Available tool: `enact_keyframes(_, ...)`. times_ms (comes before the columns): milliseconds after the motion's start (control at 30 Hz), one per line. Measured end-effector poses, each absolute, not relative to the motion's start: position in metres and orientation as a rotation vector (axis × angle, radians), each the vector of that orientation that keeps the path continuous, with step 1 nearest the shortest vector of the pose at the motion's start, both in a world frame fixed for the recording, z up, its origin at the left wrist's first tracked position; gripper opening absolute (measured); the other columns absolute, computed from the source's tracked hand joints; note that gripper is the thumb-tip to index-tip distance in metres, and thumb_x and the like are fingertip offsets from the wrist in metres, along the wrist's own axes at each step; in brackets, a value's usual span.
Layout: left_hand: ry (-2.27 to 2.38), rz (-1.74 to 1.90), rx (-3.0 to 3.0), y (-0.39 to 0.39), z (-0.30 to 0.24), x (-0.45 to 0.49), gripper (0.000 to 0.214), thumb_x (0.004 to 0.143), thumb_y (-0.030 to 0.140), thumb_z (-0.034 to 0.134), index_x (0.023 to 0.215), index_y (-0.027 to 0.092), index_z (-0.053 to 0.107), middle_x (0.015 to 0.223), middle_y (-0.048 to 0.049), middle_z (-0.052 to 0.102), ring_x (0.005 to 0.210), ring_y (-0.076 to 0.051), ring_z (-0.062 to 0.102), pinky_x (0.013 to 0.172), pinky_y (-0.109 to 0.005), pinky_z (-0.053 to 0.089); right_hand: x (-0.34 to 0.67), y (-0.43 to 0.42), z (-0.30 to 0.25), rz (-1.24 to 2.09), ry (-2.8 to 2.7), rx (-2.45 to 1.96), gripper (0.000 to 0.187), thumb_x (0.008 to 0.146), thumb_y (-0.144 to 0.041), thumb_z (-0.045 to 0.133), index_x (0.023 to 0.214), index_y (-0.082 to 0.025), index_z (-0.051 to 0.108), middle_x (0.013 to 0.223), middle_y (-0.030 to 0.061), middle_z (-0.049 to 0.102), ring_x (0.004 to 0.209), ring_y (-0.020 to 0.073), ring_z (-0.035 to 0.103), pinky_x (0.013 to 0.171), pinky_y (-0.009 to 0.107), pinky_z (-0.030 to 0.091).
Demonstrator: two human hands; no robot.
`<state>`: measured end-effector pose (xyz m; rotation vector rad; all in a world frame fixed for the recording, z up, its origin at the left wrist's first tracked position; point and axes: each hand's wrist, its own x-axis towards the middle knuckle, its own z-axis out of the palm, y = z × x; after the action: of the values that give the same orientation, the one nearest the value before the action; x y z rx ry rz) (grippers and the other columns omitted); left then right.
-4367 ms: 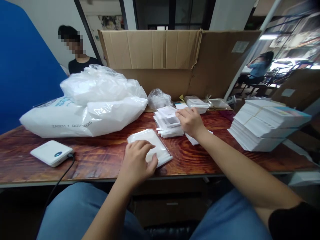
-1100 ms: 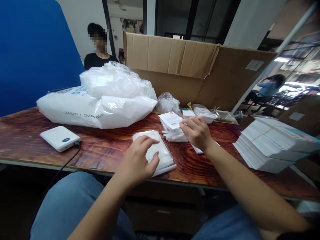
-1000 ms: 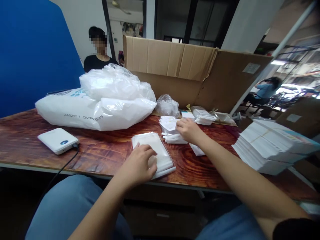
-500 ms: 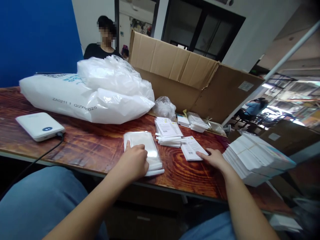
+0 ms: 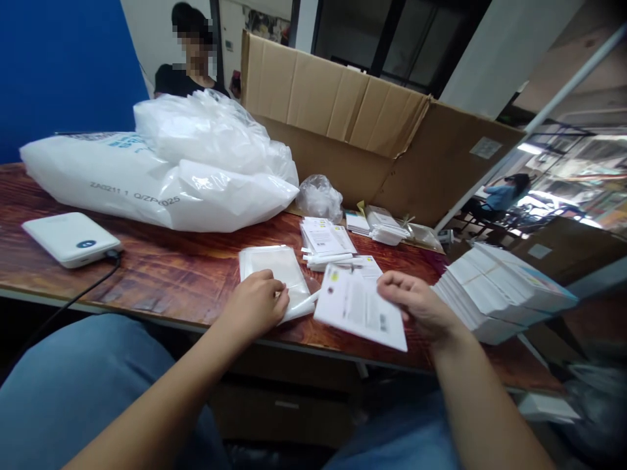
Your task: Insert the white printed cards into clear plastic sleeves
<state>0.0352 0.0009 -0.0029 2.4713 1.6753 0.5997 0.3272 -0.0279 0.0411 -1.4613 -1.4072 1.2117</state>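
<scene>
My right hand (image 5: 411, 300) is closed on the edge of a white printed card (image 5: 360, 307). The card is raised and tilted over the table's front part, with small print, a barcode and a yellow mark on it. My left hand (image 5: 259, 300) rests at the front of a stack of clear plastic bags (image 5: 272, 258). Its fingers are closed on the top plastic bag, whose near edge (image 5: 304, 307) is lifted toward the card. The fingertips are partly hidden. Behind the held card lie more printed cards (image 5: 367, 264), beside a pile of cards in clear sleeves (image 5: 326, 238).
Large white plastic sacks (image 5: 196, 189) fill the back left. A white power bank (image 5: 71, 238) with a black cable lies at left. Banded white card stacks (image 5: 504, 294) stand at right. Behind is a cardboard box (image 5: 337, 98); a person (image 5: 191, 78) is beyond the sacks.
My right hand has lifted a card off the small stack and brought it left toward the bags. My left hand has shifted slightly, and the top bag's near edge is now raised.
</scene>
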Motion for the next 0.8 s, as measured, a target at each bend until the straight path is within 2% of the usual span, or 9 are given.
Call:
enact_keyframes(67,1.667,0.596,2.456,-0.001,-0.002,0.036,0.037,0.089,0.032,0.037,0.083,0.017,0.071,0.081,-0.0064,0.058,0.074,-0.017,0.056,0.069,-0.029,0.04,0.309,-0.029,0.033,1.449,-1.432,-1.435,0.036,0.065,-0.045,0.073,0.077,-0.015,0.055,0.056,-0.004,0.047,0.039,0.0027,0.029,0.037,0.019,0.016)
enact_keyframes(133,1.65,0.611,2.472,-0.004,-0.001,0.037,0.036,0.089,0.03,0.038,0.086,0.018,0.071,0.081,-0.0065,0.058,0.076,-0.017,0.057,0.071,-0.029,0.041,0.298,-0.023,0.022,1.5,-1.413,-1.475,0.036,0.064,-0.043,0.074,0.074,-0.013,0.056,0.057,-0.0034,0.049,0.039,0.0021,0.031,0.037,0.018,0.015)
enact_keyframes(267,1.655,0.657,2.52,-0.01,-0.001,0.041,0.032,0.088,0.028,0.039,0.088,0.018,0.07,0.079,-0.0061,0.059,0.075,-0.018,0.057,0.07,-0.03,0.042,0.289,-0.013,0.004,1.486,-1.293,-1.489,0.037,0.061,-0.042,0.076,0.073,-0.012,0.056,0.055,-0.0036,0.05,0.039,0.0017,0.031,0.037,0.017,0.015)
enact_keyframes(433,1.646,0.687,2.561,-0.015,-0.003,0.047,0.029,0.088,0.025,0.04,0.079,0.018,0.066,0.074,-0.0051,0.058,0.073,-0.018,0.057,0.066,-0.029,0.041,0.267,-0.014,-0.007,1.379,-1.148,-1.452,0.043,0.06,-0.047,0.075,0.074,-0.016,0.049,0.05,-0.0065,0.046,0.038,0.003,0.031,0.038,0.017,0.02)
enact_keyframes(600,1.548,0.722,2.581,-0.018,-0.005,0.049,0.025,0.086,0.022,0.042,0.073,0.017,0.063,0.076,-0.0062,0.057,0.079,-0.019,0.055,0.072,-0.03,0.043,0.243,-0.014,-0.015,1.313,-1.237,-1.465,0.043,0.068,-0.053,0.067,0.081,-0.018,0.046,0.052,-0.0064,0.044,0.041,0.0061,0.036,0.037,0.018,0.023)
enact_keyframes(700,1.553,0.812,2.523,-0.017,-0.008,0.05,0.022,0.084,0.021,0.044,0.072,0.016,0.061,0.083,-0.0077,0.055,0.086,-0.02,0.054,0.077,-0.031,0.043,0.242,-0.018,-0.008,1.175,-1.52,-1.5,0.043,0.076,-0.054,0.06,0.096,-0.018,0.046,0.072,0.0001,0.054,0.054,0.0105,0.048,0.045,0.021,0.037)
enact_keyframes(767,1.582,0.856,2.466,-0.015,-0.011,0.05,0.019,0.083,0.019,0.044,0.075,0.015,0.06,0.089,-0.0087,0.055,0.088,-0.019,0.054,0.08,-0.031,0.044,0.248,-0.026,0.002,0.868,-1.811,-1.479,0.053,0.073,-0.05,0.066,0.111,-0.02,0.046,0.098,0.0059,0.055,0.075,0.0149,0.054,0.065,0.029,0.047)
enact_keyframes(800,1.593,0.863,2.439,-0.014,-0.013,0.05,0.018,0.083,0.018,0.044,0.077,0.014,0.06,0.091,-0.0089,0.055,0.088,-0.019,0.054,0.08,-0.03,0.044,0.252,-0.03,0.006,0.693,-1.973,-1.431,0.059,0.069,-0.046,0.071,0.117,-0.021,0.045,0.109,0.0077,0.051,0.088,0.0178,0.053,0.077,0.033,0.047)
